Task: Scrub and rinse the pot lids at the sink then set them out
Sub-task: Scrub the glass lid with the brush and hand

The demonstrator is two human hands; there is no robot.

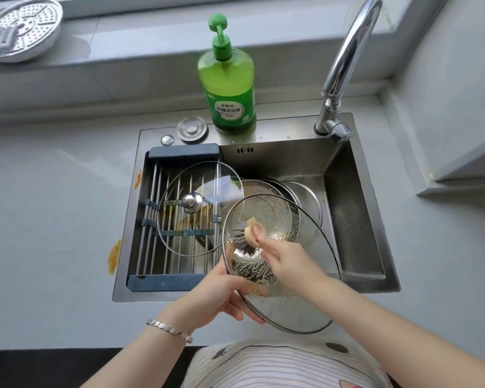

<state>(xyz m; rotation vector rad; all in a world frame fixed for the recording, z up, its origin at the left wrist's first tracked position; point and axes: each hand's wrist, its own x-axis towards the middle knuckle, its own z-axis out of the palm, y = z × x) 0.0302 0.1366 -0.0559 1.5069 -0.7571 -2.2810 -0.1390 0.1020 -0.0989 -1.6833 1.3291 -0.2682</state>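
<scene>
A large glass pot lid [305, 298] with a metal rim is held tilted over the front of the steel sink [356, 208]. My left hand [219, 295] grips its lower left rim. My right hand [289, 261] presses a wooden-handled brush [249, 229] against the lid's soapy, greasy inner face. A second glass lid [179, 233] with a steel knob lies on the drying rack [157, 203] over the sink's left half. More metal-rimmed lids [305, 197] lean in the basin behind the held one.
A green dish soap bottle [228, 82] stands on the sink's back ledge beside the chrome faucet [345, 65]. A perforated steel steamer plate [20, 29] rests on the windowsill at far left. Orange stains [114, 256] mark the grey counter left of the sink.
</scene>
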